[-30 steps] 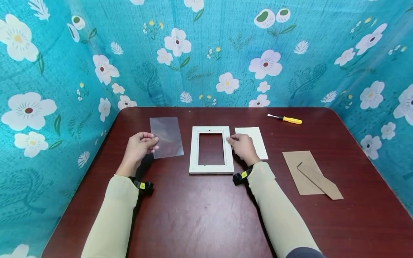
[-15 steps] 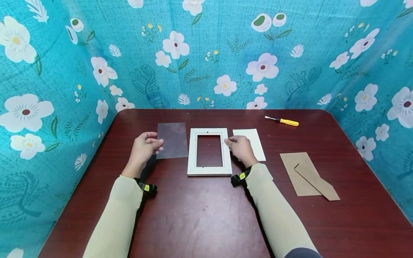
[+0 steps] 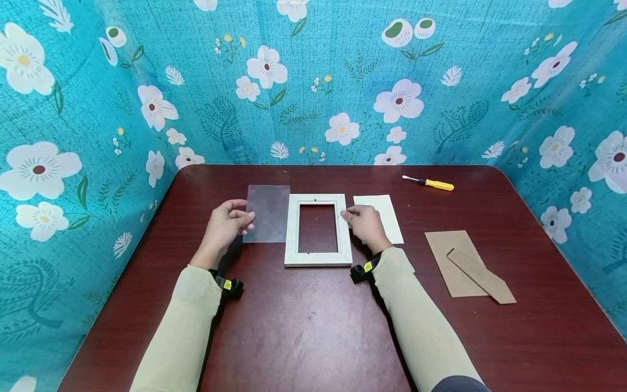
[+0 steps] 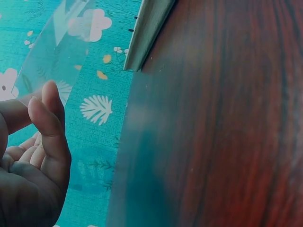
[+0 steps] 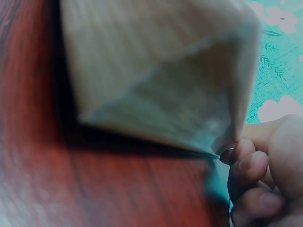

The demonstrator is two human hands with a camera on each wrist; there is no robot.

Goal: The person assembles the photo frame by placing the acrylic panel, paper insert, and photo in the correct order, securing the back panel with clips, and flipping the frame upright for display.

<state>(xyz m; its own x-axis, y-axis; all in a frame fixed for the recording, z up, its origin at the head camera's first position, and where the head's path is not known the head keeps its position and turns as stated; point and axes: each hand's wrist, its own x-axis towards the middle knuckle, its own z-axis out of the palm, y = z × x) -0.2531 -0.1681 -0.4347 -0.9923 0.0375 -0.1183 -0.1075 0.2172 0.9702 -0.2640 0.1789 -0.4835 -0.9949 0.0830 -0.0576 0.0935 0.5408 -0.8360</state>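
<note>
A clear plastic sheet [image 3: 268, 215] is pinched at its left edge between the thumb and fingers of my left hand [image 3: 225, 224]. Its right edge meets the left side of the white picture frame [image 3: 293, 231] in the head view. In the left wrist view the transparent sheet [image 4: 57, 52] rises above the fingertips, apart from the table. My right hand [image 3: 366, 224] grips the right side of the picture frame with thumb and fingers; the frame's corner [image 5: 156, 80] fills much of the right wrist view, blurred. The picture frame lies flat, its opening showing the table.
A white card [image 3: 389, 218] lies partly behind my right hand. Farther right are a brown backing board [image 3: 448, 256] and an easel leg [image 3: 490, 280] lying across it. A yellow-handled screwdriver [image 3: 439, 185] rests near the far edge of the dark red table [image 3: 313, 326].
My left hand has carried the clear plastic sheet rightward, up to the picture frame's left side. My right hand keeps its grip on the frame, and the head view has shifted slightly.
</note>
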